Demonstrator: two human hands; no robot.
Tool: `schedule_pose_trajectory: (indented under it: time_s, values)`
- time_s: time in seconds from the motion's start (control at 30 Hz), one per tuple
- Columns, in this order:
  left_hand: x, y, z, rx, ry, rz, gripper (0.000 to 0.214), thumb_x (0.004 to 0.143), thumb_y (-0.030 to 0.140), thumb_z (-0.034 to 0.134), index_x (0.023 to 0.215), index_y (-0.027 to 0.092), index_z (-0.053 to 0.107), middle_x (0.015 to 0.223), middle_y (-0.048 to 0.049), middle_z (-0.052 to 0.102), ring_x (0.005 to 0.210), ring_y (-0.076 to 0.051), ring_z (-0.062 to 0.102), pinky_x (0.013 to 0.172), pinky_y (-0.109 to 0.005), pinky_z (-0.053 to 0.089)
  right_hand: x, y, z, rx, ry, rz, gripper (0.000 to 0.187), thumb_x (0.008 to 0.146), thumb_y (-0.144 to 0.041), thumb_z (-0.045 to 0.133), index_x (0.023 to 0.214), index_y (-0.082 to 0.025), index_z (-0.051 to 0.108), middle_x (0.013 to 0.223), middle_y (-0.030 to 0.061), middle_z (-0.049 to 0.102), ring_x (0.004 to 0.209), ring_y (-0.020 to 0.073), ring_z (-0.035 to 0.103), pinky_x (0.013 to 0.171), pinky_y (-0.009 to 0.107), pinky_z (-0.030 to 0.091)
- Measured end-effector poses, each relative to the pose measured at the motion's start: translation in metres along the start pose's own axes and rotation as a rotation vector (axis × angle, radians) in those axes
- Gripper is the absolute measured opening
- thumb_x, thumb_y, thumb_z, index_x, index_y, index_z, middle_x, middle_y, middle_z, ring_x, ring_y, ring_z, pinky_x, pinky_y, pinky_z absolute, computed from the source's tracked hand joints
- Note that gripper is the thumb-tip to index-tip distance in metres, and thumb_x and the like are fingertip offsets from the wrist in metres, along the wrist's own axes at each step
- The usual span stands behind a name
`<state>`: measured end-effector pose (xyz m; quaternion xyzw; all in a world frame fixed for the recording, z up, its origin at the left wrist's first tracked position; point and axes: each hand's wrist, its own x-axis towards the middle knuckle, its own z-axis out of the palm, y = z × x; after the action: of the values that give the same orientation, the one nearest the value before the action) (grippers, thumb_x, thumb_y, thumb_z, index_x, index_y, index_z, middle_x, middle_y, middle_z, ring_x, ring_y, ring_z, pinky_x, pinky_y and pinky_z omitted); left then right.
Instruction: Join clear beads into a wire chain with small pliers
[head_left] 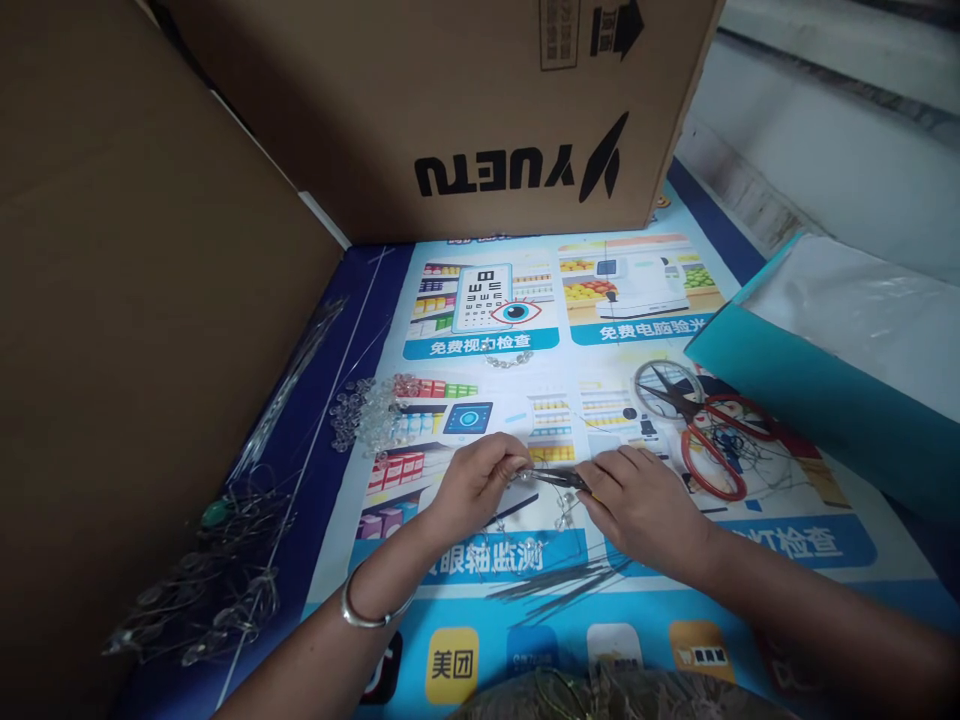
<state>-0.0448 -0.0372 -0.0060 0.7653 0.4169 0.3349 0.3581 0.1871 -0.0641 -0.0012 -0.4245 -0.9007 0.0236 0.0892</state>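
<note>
My left hand (480, 478) is closed in a pinch on a small clear bead piece with thin wire at the middle of the printed poster (645, 590). My right hand (645, 500) is closed round dark pliers (559, 478), whose tip meets the piece held by the left fingers. A few clear beads on wire (564, 515) hang just below the pliers. A bundle of thin metal pins (555, 580) lies on the poster right under both hands. A silver bangle (364, 610) is on my left wrist.
A pile of clear beads (367, 410) lies left of the hands, and finished wired bead strings (217, 580) lie by the cardboard wall (135, 330). Red-handled scissors (705, 440) rest on a wire coil at right. A teal box (825, 390) and a printed carton (465, 110) border the surface.
</note>
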Motion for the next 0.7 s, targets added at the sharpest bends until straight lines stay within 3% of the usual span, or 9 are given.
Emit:
schedule_pose_trajectory:
  time_s: [0.4,0.7]
  values:
    - [-0.0015,0.0020,0.0015,-0.056,0.000,-0.046,0.013,0.091,0.020,0.041,0.089,0.016,0.054,0.080,-0.0034,0.059,0.072,-0.012,0.055,0.068,-0.025,0.043,0.0016,0.0020,-0.0043,0.017,0.029,-0.036,0.030,0.089,-0.031,0.043,0.110,-0.013,0.055,0.092,0.0113,0.055,0.086,0.0242,0.046,0.077,0.039,0.033]
    - [-0.0025,-0.0024,0.0016,0.151,0.071,0.258,0.012,0.087,0.010,0.043,0.093,0.019,0.050,0.088,-0.0057,0.061,0.082,-0.015,0.056,0.071,-0.029,0.046,-0.0003,0.0005,-0.0074,0.119,0.004,0.030,0.030,0.089,-0.033,0.043,0.108,-0.014,0.057,0.092,0.0104,0.055,0.088,0.0240,0.047,0.080,0.039,0.035]
